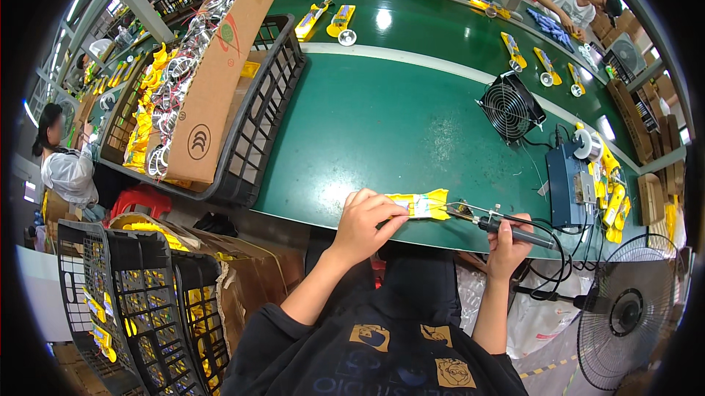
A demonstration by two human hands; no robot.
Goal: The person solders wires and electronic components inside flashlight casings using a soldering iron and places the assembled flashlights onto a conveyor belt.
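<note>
My left hand (367, 221) is closed on a yellow plastic housing (420, 206) that lies flat at the near edge of the green bench (352, 132). A whitish part sits inside the housing. A soldering iron (525, 234) with a dark handle is in the grip of my right hand (507, 249). The iron points left, and its tip is at the right end of the housing; whether they touch is too small to tell. A thin feed tube runs along the iron, and black cables trail from it toward the blue soldering unit (567, 189), which carries a solder spool (587, 145).
A black crate (253, 150) at left holds yellow and silver lamp parts behind a cardboard sheet (213, 95). A small black fan (512, 108) stands right of centre. More yellow housings (613, 198) lie beyond the blue unit. Co-workers sit across the belt (411, 25) and at far left.
</note>
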